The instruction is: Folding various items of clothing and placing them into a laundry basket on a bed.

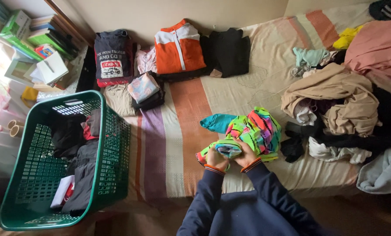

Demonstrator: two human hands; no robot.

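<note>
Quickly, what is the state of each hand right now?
Left hand: closed, gripping the bright multicoloured garment.
Right hand: closed on the same garment, beside the left.

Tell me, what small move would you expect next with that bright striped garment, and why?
Probably fold it flat. Both hands, left hand and right hand, grip the crumpled neon garment on the bed, while folded clothes lie stacked beyond.

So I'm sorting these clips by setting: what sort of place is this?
Most likely a bedroom at home. A bed with a striped sheet carries folded clothes and an unsorted heap, a green laundry basket stands beside it, and both hands grip a bright multicoloured garment.
</note>
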